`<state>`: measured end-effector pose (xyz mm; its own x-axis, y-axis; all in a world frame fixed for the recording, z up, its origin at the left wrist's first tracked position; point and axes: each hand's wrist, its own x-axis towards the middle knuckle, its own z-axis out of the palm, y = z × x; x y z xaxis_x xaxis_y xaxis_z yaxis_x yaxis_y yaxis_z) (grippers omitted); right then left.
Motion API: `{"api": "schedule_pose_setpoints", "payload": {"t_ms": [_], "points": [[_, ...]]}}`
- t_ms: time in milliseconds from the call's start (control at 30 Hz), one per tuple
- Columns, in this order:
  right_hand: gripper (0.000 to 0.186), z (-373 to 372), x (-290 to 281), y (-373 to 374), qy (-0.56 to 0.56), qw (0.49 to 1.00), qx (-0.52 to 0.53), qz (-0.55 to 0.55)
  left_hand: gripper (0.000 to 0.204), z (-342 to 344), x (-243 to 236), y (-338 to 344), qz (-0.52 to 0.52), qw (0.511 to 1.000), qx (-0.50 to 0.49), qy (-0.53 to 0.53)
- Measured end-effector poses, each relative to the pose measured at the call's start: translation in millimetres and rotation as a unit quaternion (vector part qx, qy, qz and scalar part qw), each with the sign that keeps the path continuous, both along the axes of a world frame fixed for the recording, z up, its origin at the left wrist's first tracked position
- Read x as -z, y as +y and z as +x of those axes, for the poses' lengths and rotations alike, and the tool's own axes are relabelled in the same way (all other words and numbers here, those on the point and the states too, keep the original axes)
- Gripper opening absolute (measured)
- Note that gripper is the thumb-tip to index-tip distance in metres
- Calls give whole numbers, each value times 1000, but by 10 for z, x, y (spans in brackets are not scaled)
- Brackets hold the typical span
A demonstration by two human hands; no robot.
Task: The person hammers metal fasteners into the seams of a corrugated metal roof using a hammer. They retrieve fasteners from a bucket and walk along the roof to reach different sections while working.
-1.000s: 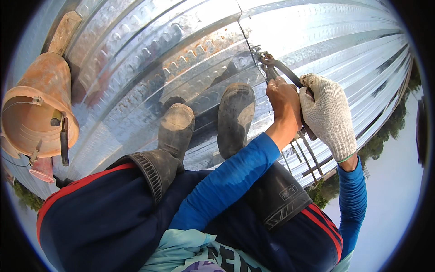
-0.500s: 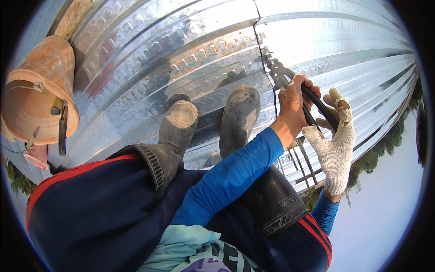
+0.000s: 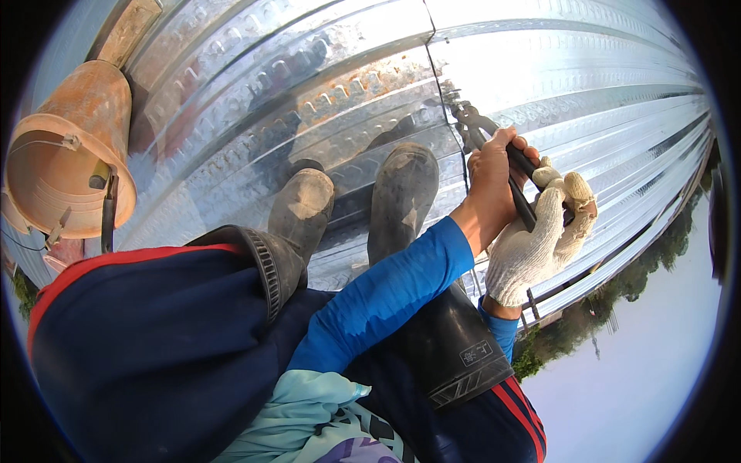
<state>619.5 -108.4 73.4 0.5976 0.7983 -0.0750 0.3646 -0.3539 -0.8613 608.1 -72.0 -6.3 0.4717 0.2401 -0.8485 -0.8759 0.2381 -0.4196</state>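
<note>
Firstly: pliers (image 3: 475,122), dark, one pair, right of centre in the upper half, head beside a dark seam (image 3: 437,71) in the metal sheeting (image 3: 220,166). Left hand (image 3: 494,181), bare, wrapped round the handles. Right hand (image 3: 538,243), gloved, fingers bent at the handle ends (whether gripping, cannot tell). Boots (image 3: 403,193), two, centre. Bucket (image 3: 86,100), orange-brown, tipped, upper left.
</note>
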Motion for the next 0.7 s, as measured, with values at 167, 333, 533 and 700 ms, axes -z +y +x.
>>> {"api": "schedule_pose_setpoints", "payload": {"t_ms": [167, 333, 533, 700], "points": [[20, -30, -36, -44, 96, 989, 109, 17, 16, -65, -80, 53, 8, 984, 169, 52], [18, 47, -155, -23, -24, 978, -200, -58, 22, -164, 2, -85, 19, 986, -120, -115], [10, 52, -101, -102, 56, 996, -62, -11, 20, -71, -45, -76, 14, 999, -17, -39], [11, 137, -84, -94, 89, 995, 34, -10, 19, 28, -73, -27, 9, 995, 96, 40]]}}
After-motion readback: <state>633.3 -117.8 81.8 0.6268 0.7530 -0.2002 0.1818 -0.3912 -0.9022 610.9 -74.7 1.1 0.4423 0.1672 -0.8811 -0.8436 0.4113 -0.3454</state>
